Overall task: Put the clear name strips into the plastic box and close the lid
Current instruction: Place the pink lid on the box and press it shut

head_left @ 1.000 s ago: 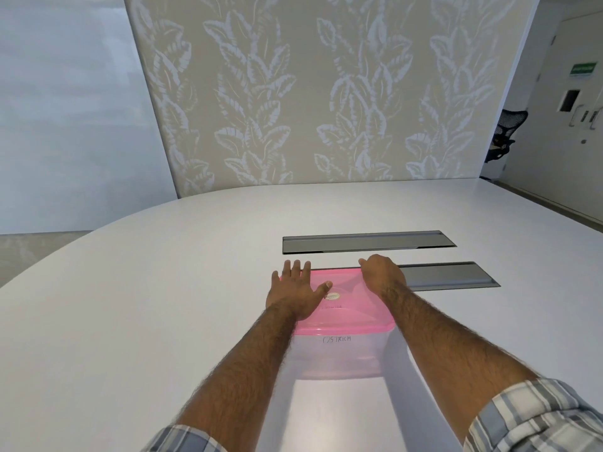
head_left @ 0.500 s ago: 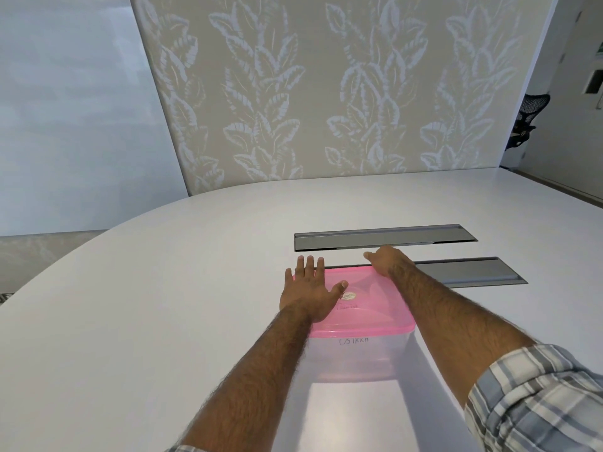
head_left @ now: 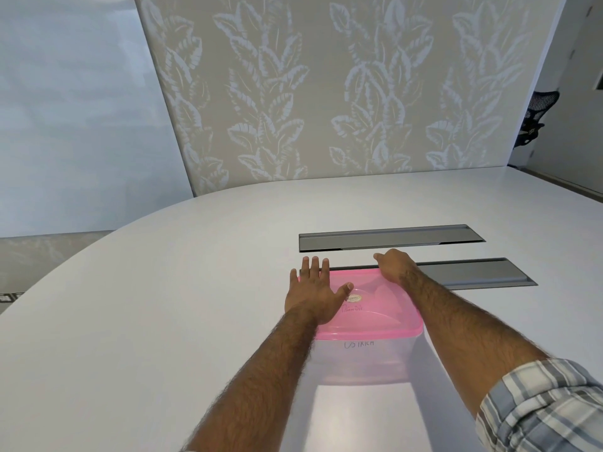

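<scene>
A clear plastic box (head_left: 359, 360) with handwriting on its front wall stands on the white table (head_left: 163, 305). Its pink lid (head_left: 378, 308) lies flat on top, with a small round sticker near the middle. My left hand (head_left: 315, 293) rests flat on the lid's left side, fingers spread and reaching past the far edge. My right hand (head_left: 396, 265) presses on the lid's far right corner with fingers curled down over the rim. No name strips show; the box walls are too cloudy to tell what is inside.
Two long grey cable hatches (head_left: 388, 238) (head_left: 473, 272) are set into the table just beyond the box. A leaf-patterned partition (head_left: 342, 93) stands behind the table. A black office chair (head_left: 535, 119) stands far right.
My right hand has slid from the lid's top toward its far right corner. The left hand stays flat on the lid. The view has shifted slightly.
</scene>
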